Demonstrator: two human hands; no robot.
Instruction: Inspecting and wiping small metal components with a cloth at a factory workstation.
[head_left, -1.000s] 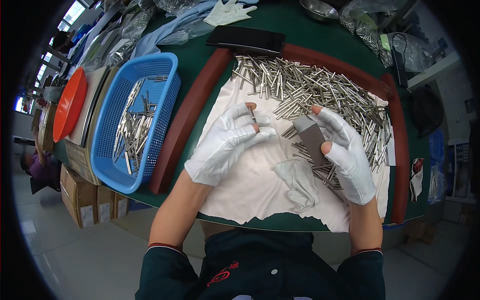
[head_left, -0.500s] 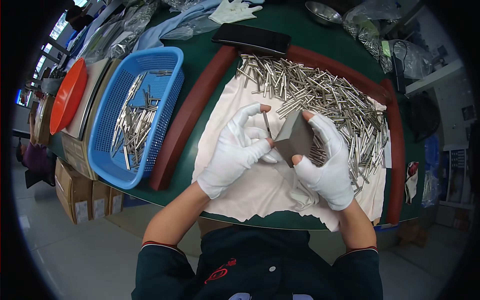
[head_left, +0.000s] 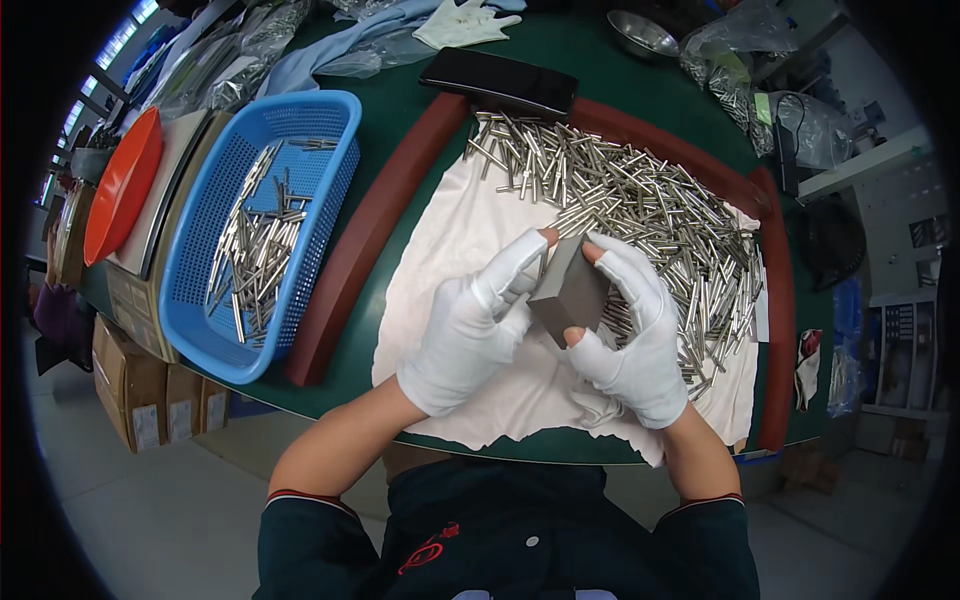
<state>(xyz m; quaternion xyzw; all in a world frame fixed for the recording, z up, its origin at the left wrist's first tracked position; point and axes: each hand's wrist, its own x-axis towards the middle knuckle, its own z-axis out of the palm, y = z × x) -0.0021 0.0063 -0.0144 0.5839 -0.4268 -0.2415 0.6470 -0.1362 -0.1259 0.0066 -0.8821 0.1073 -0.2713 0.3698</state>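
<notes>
At nine o'clock sits a blue basket point(head_left: 215, 330) holding a few metal pins point(head_left: 258, 255). At centre, over a white cloth point(head_left: 455, 225), the gloved left hand point(head_left: 478, 325) pinches one thin pin (barely visible) against a grey block point(head_left: 570, 290). The right hand point(head_left: 630, 335) grips that block. A heap of pins point(head_left: 650, 210) lies at two o'clock.
</notes>
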